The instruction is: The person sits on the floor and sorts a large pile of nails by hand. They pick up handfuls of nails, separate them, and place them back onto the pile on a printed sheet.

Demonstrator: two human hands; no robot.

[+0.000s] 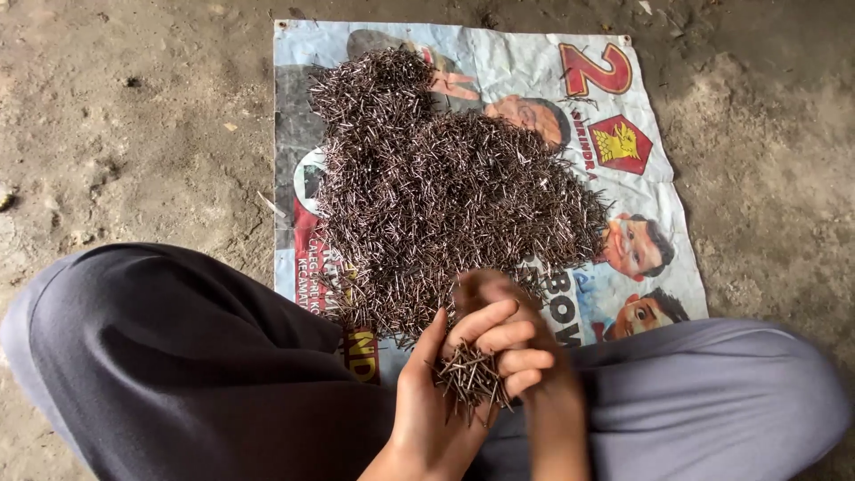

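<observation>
A big heap of small dark nails (pixel 445 187) lies on a printed plastic sheet (pixel 570 80) spread on the ground. My left hand (pixel 445 401) is palm up at the bottom middle, its fingers curled around a small bundle of nails (pixel 469 376). My right hand (pixel 525 347) is blurred, just right of the left and partly behind its fingers, close to the bundle and the near edge of the heap. Whether the right hand holds any nails cannot be seen.
My knees in grey trousers (pixel 169 356) frame the hands on both sides, the right knee (pixel 712 392) at the lower right. Rough sandy concrete floor (pixel 116 116) surrounds the sheet, with small stones and debris.
</observation>
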